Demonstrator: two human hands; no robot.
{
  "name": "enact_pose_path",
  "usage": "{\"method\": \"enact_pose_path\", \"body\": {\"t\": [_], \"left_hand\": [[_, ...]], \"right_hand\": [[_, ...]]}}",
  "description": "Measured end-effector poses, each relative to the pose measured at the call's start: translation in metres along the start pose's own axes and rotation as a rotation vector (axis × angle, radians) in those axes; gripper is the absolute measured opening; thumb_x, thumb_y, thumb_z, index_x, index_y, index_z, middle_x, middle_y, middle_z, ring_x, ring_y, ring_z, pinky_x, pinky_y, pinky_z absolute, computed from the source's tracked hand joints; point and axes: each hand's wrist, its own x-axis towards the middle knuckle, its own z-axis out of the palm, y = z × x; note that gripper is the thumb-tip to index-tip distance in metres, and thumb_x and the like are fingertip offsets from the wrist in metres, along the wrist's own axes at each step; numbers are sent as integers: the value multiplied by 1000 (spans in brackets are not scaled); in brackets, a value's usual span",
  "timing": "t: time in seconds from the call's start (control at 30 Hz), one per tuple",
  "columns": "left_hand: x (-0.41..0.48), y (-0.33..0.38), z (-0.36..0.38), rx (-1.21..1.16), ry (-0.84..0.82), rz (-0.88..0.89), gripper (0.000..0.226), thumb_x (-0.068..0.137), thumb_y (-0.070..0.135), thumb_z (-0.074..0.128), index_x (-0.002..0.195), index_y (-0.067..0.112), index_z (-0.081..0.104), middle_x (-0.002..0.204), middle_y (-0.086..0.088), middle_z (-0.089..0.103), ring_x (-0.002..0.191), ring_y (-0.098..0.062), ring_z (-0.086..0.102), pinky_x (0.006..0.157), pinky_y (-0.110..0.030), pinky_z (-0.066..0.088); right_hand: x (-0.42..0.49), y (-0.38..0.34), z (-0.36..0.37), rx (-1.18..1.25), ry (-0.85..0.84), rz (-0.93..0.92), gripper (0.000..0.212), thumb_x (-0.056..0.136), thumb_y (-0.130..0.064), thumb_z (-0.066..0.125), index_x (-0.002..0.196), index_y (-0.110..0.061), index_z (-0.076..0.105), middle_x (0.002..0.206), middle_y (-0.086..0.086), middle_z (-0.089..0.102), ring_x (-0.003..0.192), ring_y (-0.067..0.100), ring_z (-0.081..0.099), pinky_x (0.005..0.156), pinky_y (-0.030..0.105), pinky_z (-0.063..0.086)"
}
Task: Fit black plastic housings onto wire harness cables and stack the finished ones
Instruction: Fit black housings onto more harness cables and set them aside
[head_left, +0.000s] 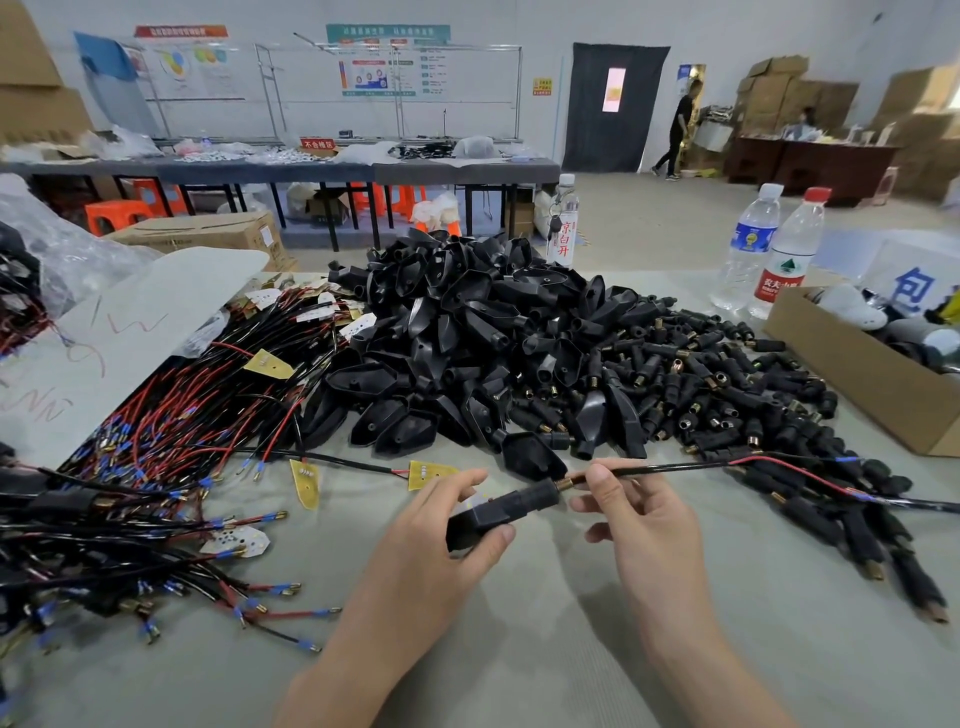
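- Gripping a black housing (514, 506) above the worktop's (519, 654) front middle, the left hand (441, 522) wraps its fingers and thumb round the housing's body.
- The right hand (644, 519) pinches a cable (670, 468) just beside the housing's neck; the cable trails toward the right edge.
- Loose housings (483, 332) are heaped mid-worktop, and wire harnesses (156, 441) sprawl along the left edge.
- Two water bottles (748, 244) and a cardboard box (857, 379) stand by the far right corner.
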Motion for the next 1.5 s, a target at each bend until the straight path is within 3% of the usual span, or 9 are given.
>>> {"method": "enact_pose_path", "body": {"t": [0.17, 0.37, 0.57, 0.7, 0.87, 1.0, 1.13, 1.23, 1.5], "left_hand": [[1, -3, 0, -55, -13, -32, 47, 82, 45, 75, 125, 42, 55, 107, 25, 59, 105, 4, 56, 84, -5, 39], [0, -3, 1, -73, 7, -23, 45, 83, 40, 76, 116, 52, 49, 115, 47, 47, 110, 14, 50, 85, 1, 34], [-1, 0, 2, -50, 9, 19, 46, 84, 40, 74, 122, 47, 49, 108, 26, 55, 102, 4, 54, 84, -6, 37], [-3, 1, 4, -32, 16, 45, 46, 83, 51, 66, 125, 51, 45, 111, 25, 53, 103, -1, 56, 83, -13, 42], [-3, 0, 4, -4, 34, 49, 50, 79, 60, 60, 126, 52, 45, 112, 28, 50, 105, 0, 55, 84, -11, 42], [-1, -1, 1, -5, 32, 49, 51, 81, 57, 64, 129, 45, 50, 114, 32, 48, 106, 4, 54, 83, -6, 40], [0, -2, 1, 3, 32, 50, 46, 85, 46, 71, 127, 39, 55, 115, 36, 46, 106, 8, 53, 83, -4, 38], [0, -2, 1, 1, 28, 46, 46, 84, 52, 68, 126, 39, 55, 114, 35, 49, 106, 11, 51, 82, -4, 38], [-1, 2, 0, 36, 10, 103, 48, 84, 67, 51, 124, 42, 54, 105, 23, 56, 98, -1, 57, 83, -26, 49]], "right_hand": [[0, 0, -1, -10, -13, -4, 12, 96, -25, 62, 98, -13, 63, 80, -2, 77, 71, 12, 72, 52, 19, 51], [-1, 1, 2, 165, -168, 124, 30, 78, -36, 71, 100, -15, 69, 89, 7, 77, 73, 18, 72, 52, 24, 53], [0, 4, 2, 209, -233, 125, 22, 66, -34, 78, 87, -28, 76, 79, 0, 71, 75, 16, 71, 57, 24, 54], [-3, 4, 3, 178, -244, 87, 21, 70, -33, 77, 89, -26, 74, 78, -4, 69, 77, 14, 71, 62, 23, 56], [-4, 9, 6, 166, -242, 126, 15, 83, -16, 74, 97, -13, 70, 75, -4, 68, 75, 16, 71, 60, 23, 55], [-3, 5, 4, 160, -210, 137, 23, 73, -32, 74, 91, -18, 76, 85, 3, 76, 78, 19, 74, 60, 23, 56], [-1, 1, 4, 96, -143, 118, 33, 76, -35, 69, 96, -9, 71, 85, 8, 78, 77, 19, 76, 56, 20, 55], [0, 0, 4, 67, -117, 109, 34, 81, -36, 66, 97, -6, 68, 83, 8, 78, 78, 20, 76, 55, 21, 55], [0, 0, 2, 106, -54, 121, 21, 99, -24, 56, 98, -4, 63, 78, 10, 76, 68, 24, 75, 47, 22, 52]]}}
